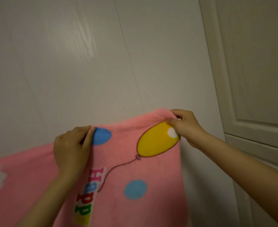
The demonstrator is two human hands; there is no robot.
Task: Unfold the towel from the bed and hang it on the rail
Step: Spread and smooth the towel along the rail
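Between both hands: pink towel [128,169] stretched along its top edge, hanging below | left hand [72,149] pinches the edge by the blue dot | right hand [185,126] grips the corner | rail hidden, can't tell if it's draped yet | risk: letting go unevenly, it'd slide off lopsided

Pink towel [128,164] — both hands pinching
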